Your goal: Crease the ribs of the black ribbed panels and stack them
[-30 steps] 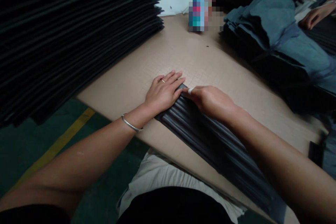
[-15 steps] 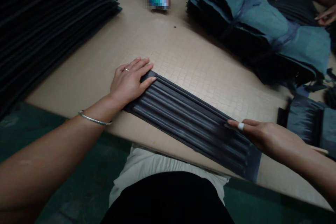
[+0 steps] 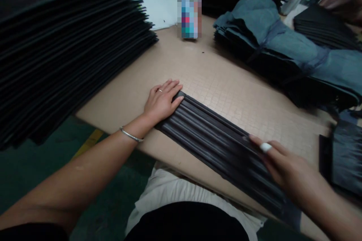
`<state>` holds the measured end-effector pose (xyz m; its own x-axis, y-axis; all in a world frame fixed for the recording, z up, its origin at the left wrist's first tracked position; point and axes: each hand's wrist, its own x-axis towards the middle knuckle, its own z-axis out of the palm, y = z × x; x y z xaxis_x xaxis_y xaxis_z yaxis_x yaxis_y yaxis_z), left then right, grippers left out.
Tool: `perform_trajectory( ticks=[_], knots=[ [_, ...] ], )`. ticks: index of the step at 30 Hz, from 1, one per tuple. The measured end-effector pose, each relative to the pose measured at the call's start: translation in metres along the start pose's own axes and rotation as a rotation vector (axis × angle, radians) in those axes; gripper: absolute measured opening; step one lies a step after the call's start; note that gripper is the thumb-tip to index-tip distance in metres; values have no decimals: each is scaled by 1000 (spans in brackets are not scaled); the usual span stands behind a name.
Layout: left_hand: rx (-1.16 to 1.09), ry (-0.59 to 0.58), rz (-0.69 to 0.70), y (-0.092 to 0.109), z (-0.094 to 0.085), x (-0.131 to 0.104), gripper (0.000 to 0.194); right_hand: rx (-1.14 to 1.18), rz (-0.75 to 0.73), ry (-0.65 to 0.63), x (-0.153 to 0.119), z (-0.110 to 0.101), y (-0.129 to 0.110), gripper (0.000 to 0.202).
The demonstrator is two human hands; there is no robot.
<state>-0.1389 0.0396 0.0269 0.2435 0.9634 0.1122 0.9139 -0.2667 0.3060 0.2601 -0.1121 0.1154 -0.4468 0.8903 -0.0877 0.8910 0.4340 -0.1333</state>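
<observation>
A long black ribbed leather-like panel [image 3: 226, 147] lies slantwise along the near edge of the table. Flat on its far left end rests my left hand [image 3: 162, 101], fingers stretched out and thumb on the panel's corner. My right hand [image 3: 283, 162] is closed over the panel's right part, a white band round one finger, and is blurred. A small tip shows at its fingertips against the raised upper edge strip; it seems to belong to a slim tool mostly hidden in the hand.
A tall stack of black sheets [image 3: 70, 52] stands at the left. Behind are white cloth [image 3: 158, 3] and a pixelated phone-like object [image 3: 189, 7]. Tied grey-blue bundles [image 3: 296, 45] lie at the right, with another stack of black pieces [image 3: 325, 26] beyond. Part of another person shows top right.
The view has shifted, so everything sits lower and further right. My right hand has slid a little up along the panel's edge strip. The other person's hands have left view.
</observation>
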Motion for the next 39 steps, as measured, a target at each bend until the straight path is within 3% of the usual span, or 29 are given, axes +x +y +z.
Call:
perform_trajectory(
  ticks=[3,6,9,13,18,27,32,36,39],
  knots=[
    [-28,1,5,-1,0,-1,50,-89,-87,-163,90,15,-79,63],
    [-52,10,0,0,1,-1,48,-167,-116,-208,156,20,-135,63],
    [-72,16,8,0,2,-2,48,-211,-100,-223,189,15,-160,60],
    [-108,39,20,1,2,-3,51,-268,-92,-282,191,2,-161,58],
    [-134,32,27,-1,2,-2,54,-371,-107,-346,140,-5,-124,64],
    [-85,-1,6,-4,1,1,56,-429,-119,-204,-36,1,-3,92],
    [-78,-15,-5,-5,1,1,64,-404,0,-179,-115,3,46,96],
    [-108,-26,-15,-4,0,0,70,-313,114,-203,-149,0,68,75],
    [-88,-8,-18,0,1,-1,67,-113,163,-138,-136,2,64,55]
  ],
)
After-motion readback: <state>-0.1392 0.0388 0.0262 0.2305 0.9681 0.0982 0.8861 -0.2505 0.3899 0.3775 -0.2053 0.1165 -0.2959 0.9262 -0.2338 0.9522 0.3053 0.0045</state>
